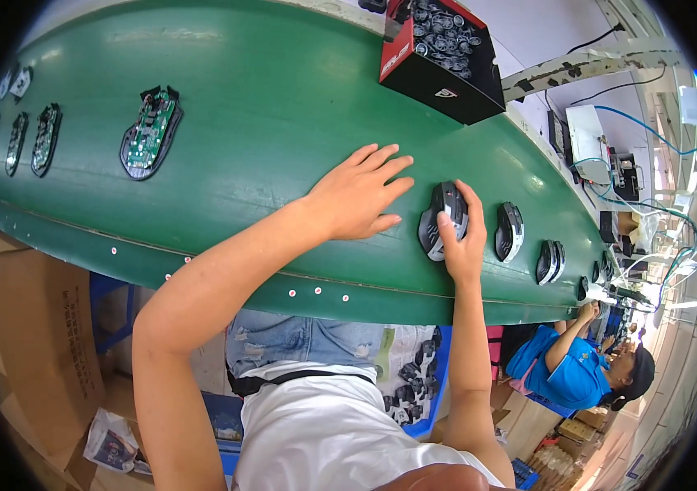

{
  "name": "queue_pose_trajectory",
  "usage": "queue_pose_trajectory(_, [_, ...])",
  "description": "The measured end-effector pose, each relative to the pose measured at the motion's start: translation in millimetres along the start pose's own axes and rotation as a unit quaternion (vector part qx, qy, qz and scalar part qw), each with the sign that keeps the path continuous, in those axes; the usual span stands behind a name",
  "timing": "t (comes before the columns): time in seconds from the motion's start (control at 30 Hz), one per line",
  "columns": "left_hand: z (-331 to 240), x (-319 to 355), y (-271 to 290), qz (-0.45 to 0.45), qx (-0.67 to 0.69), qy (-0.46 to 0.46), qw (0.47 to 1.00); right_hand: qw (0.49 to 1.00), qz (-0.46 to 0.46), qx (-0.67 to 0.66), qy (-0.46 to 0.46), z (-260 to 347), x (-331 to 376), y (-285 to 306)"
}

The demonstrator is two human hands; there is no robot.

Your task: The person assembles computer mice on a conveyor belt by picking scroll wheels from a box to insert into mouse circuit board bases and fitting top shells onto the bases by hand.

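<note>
A black and grey computer mouse [445, 214] rests on the green belt, and my right hand [465, 245] grips it, thumb on its near side and fingers along its right edge. My left hand [362, 193] hovers over or lies on the belt to the left of that mouse, fingers spread, holding nothing. To the right of my right hand sits another assembled mouse [510, 232], with more mice [550, 262] farther along. At the left lies an open mouse base with a green circuit board [150, 135], its top cover off.
The green belt [242, 98] runs across the view. A black and red box [438, 90] of small dark parts stands at the far edge. More open mouse bases [47, 141] lie far left. A cardboard carton [38, 327] and blue bin [440, 385] are below. A co-worker in blue [565, 368] sits right.
</note>
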State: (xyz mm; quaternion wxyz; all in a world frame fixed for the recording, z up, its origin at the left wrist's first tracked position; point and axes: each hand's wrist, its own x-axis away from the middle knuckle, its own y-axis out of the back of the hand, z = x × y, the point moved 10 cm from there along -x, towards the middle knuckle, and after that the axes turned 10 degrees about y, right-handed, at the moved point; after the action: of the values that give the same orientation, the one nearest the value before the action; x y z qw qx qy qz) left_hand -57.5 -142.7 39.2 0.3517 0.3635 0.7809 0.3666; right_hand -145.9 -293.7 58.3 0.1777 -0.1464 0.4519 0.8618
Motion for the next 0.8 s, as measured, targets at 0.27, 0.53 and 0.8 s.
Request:
queue_pose_trajectory(0.27, [0.0, -2.3, 1.2, 0.006, 0.01, 0.002, 1.0, 0.976, 0.18, -0.103, 0.066, 23.6, -15.6, -18.3])
queue_pose_trajectory(0.53, [-0.4, -2.2, 1.9, 0.008, 0.016, 0.0, 1.0, 0.995, 0.1, 0.005, 0.028, 46.2, -9.5, -19.5])
queue_pose_trajectory(0.8, [-2.3, -1.5, 1.8, -0.004, 0.032, 0.002, 0.999, 0.994, 0.088, 0.005, 0.06, 43.8, -6.7, -18.7])
